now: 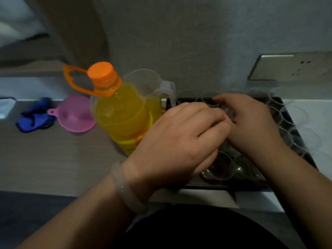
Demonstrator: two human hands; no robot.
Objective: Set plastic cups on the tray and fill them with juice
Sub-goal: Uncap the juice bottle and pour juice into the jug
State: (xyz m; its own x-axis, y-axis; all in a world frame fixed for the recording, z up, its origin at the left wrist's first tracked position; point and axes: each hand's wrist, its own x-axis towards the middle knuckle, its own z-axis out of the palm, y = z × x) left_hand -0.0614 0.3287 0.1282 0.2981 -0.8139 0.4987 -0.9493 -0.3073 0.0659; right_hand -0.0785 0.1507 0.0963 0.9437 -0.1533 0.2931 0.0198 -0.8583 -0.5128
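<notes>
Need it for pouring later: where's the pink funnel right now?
In the head view the pink funnel lies on the counter at left, between the blue cloth and the juice bottle, well left of the tray.

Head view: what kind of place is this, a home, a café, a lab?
Probably a home or a rented room, not a commercial kitchen. A wood-grain tabletop stands against a plain wall with a socket plate, and on it sit a shop-bought juice bottle, a pink funnel and a dark tray of clear cups.
</notes>
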